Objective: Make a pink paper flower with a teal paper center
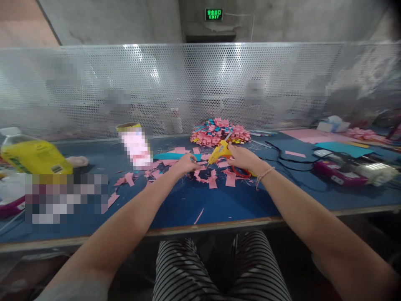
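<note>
Glue gun (218, 152) in right hand (242, 157), handle gripped, nozzle sloping down toward the left hand (187, 163), presumably to keep the tip near the fingers. Pink scraps (212, 180) scattered loose around both on the bench (184, 215), within easy reach; fluffy paper pile (208, 136) just behind. Left fingers bunched narrow; cannot tell what they pinch. Trigger hidden by the right hand.

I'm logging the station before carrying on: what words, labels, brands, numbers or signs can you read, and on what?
"安全出口" and "EXIT": green sign on the wall.
Yellow bottle: label too blurred.
Purple item at right: sticker too small.
Yellow glue gun: marking too small.
Pixelated patches: any text hidden.
</note>
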Demonstrator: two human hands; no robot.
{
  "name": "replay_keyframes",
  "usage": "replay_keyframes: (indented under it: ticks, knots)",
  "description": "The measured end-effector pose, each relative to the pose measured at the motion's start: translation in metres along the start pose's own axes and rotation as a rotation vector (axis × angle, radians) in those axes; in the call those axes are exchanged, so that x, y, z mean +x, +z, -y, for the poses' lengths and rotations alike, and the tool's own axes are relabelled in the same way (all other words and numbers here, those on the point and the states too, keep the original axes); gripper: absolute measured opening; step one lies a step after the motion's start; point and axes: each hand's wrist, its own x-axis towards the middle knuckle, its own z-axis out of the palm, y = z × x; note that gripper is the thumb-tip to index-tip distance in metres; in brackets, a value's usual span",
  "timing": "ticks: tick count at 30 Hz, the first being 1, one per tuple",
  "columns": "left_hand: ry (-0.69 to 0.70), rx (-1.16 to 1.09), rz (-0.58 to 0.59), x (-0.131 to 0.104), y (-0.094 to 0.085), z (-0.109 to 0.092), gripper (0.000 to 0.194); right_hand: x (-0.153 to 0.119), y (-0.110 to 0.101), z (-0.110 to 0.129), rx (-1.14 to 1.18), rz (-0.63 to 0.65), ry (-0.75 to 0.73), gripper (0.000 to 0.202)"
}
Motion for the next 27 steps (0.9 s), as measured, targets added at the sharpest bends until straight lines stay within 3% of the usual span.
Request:
replay_keyframes:
  ticks: [16,27]
  knots:
    - [0.019,-0.040,0.019,-0.004,0.001,-0.004,0.032,0.003,0.007,-0.009,0.010,-0.008,0.008,0.037]
    - [0.019,0.001,0.011,-0.002,-0.001,-0.002,0.032,0.000,-0.001,-0.015,0.021,-0.062,0.078,0.039]
